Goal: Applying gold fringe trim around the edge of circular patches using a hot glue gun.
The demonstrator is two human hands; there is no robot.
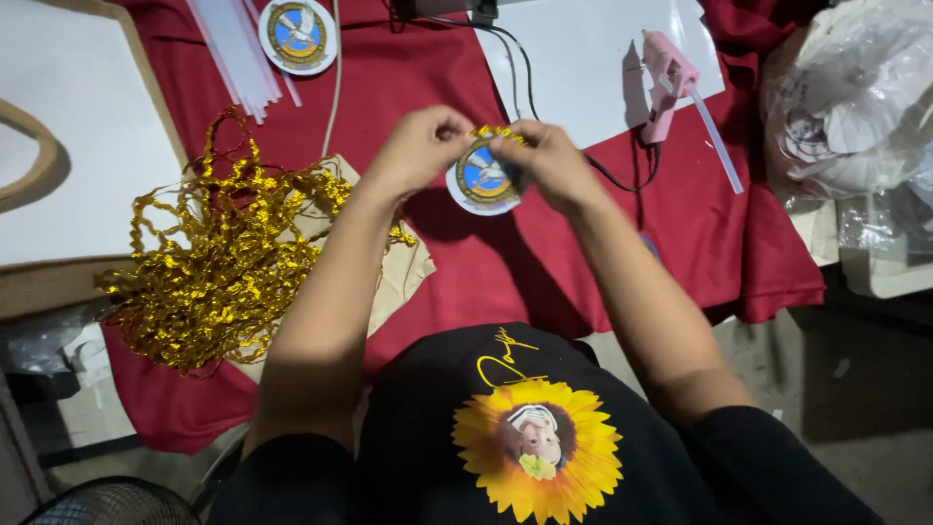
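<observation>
Fingers (457, 131) of the left hand (420, 148) and right hand (549, 160) pinch gold trim (496, 132) against the top rim of a round badge (484, 177), held above the middle of the red-covered surface (680, 224). This looks like edging in progress; pressing further along the rim seems next. Fingertips hide the join; the glue gun (669, 83) stands toward the far edge.

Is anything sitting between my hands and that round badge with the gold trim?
Nothing visible: the left hand and right hand both already pinch the round white-rimmed blue badge, at the gold tinsel trim on its top edge.
</observation>
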